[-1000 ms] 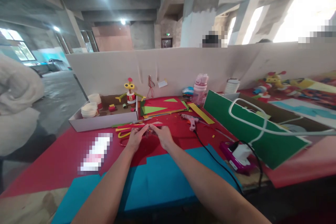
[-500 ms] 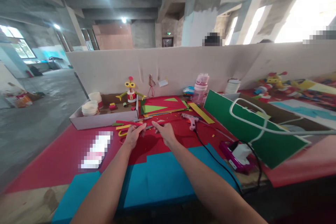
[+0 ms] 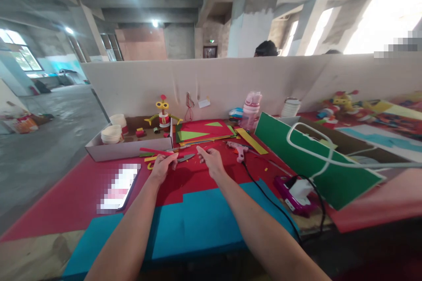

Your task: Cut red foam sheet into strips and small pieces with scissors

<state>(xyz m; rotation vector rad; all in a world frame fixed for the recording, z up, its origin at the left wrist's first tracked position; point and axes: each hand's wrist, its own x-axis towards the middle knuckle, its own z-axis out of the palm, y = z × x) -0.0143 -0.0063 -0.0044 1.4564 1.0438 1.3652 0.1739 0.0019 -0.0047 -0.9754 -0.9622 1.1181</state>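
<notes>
My left hand (image 3: 162,167) pinches a red paper strip (image 3: 153,151), whose long end points out to the left. Behind that hand lies a pair of scissors (image 3: 187,158), its blades showing to the right and a yellow handle to the left. My right hand (image 3: 212,162) is held apart from the left, thumb and forefinger pressed together. Whether a thin red piece sits between those fingertips I cannot make out against the red table covering (image 3: 178,186). A pink glue gun (image 3: 241,153) lies to the right of my right hand.
Blue sheets (image 3: 204,224) cover the near edge. A phone (image 3: 120,186) lies left; a purple power strip (image 3: 293,199) with cables sits right. Behind are a box (image 3: 128,153) with paper cups, a yellow-eyed figure (image 3: 164,118), coloured sheets (image 3: 224,131) and a pink bottle (image 3: 251,112). A green panel (image 3: 310,158) leans right.
My hands have moved apart, the left one shifting left with the red strip. The scissor blades between them now show more fully.
</notes>
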